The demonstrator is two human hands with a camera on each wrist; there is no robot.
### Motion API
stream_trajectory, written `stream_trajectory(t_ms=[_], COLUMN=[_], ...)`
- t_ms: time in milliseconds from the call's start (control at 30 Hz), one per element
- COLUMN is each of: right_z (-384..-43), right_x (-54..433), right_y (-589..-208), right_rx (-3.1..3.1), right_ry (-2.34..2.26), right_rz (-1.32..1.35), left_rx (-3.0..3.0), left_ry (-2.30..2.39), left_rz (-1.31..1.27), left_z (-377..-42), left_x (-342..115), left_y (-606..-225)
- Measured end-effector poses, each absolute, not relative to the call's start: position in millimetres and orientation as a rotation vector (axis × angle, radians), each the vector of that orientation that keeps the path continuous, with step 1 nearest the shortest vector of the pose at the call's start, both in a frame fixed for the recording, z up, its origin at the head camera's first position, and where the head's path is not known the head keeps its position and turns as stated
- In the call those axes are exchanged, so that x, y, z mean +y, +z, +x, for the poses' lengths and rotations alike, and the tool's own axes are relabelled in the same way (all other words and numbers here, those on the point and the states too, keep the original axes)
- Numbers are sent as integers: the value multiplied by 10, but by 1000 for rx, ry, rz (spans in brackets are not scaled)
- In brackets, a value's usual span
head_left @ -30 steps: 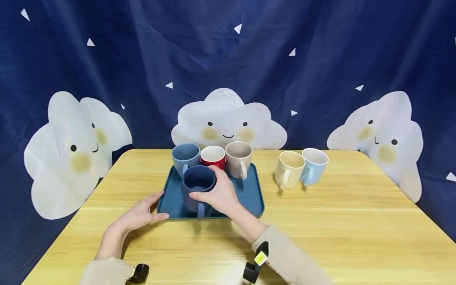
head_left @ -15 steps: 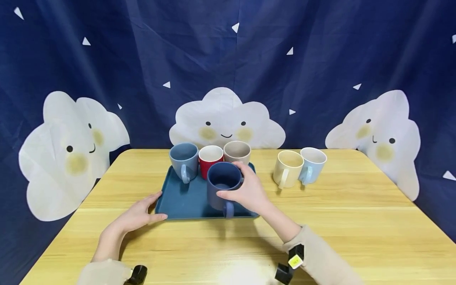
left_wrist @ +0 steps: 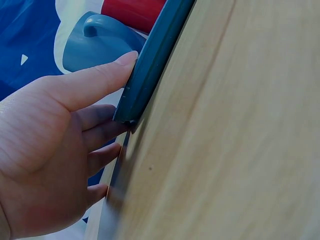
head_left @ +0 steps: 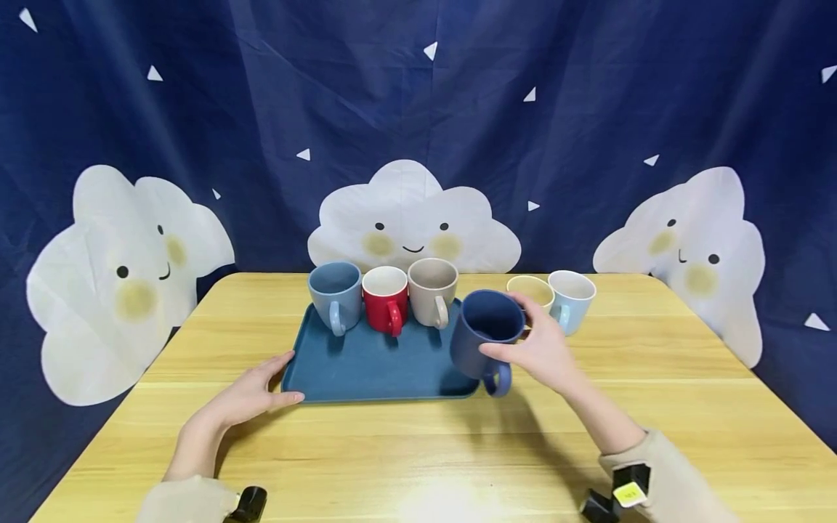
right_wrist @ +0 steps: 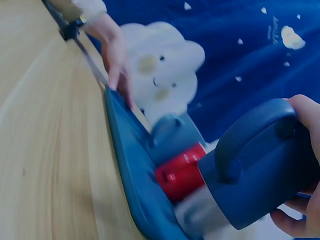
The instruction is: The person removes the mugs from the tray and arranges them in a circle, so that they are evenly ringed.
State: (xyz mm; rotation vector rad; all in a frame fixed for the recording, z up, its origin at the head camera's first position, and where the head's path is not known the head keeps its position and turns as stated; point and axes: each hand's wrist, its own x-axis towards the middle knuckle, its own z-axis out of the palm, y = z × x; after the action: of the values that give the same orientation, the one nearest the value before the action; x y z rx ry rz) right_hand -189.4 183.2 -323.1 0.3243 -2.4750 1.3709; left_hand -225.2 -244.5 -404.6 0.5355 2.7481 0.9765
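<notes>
My right hand holds a dark blue mug by its upper body, thumb on the near side and fingers behind. The mug is lifted and slightly tilted over the right edge of the blue tray; its handle points toward me. At the tray's near left corner, my left hand grips the edge, the thumb on the rim and the fingers around the side. Along the tray's back stand a grey-blue mug, a red mug with white inside, and a taupe mug.
Right of the tray, a cream-yellow mug, partly hidden by my right hand, stands beside a light blue mug. All rest on a wooden table. A dark blue curtain with cloud prints hangs behind its far edge.
My right hand has carried the dark blue mug rightward from above the tray's left half to its right edge, uncovering the red mug and the tray's middle. My left hand stays at the tray corner.
</notes>
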Motion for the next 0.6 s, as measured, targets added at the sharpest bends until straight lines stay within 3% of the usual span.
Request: stream_trajectory(t_ms=[600], right_z=[-1681], right_x=[2922], right_y=[-3379], right_rx=[-2520], right_ry=[1191], right_rz=[29], left_rx=[2761], left_ry=[943], left_rz=[537], left_z=[-2247], left_x=[-2445], left_y=[-4052])
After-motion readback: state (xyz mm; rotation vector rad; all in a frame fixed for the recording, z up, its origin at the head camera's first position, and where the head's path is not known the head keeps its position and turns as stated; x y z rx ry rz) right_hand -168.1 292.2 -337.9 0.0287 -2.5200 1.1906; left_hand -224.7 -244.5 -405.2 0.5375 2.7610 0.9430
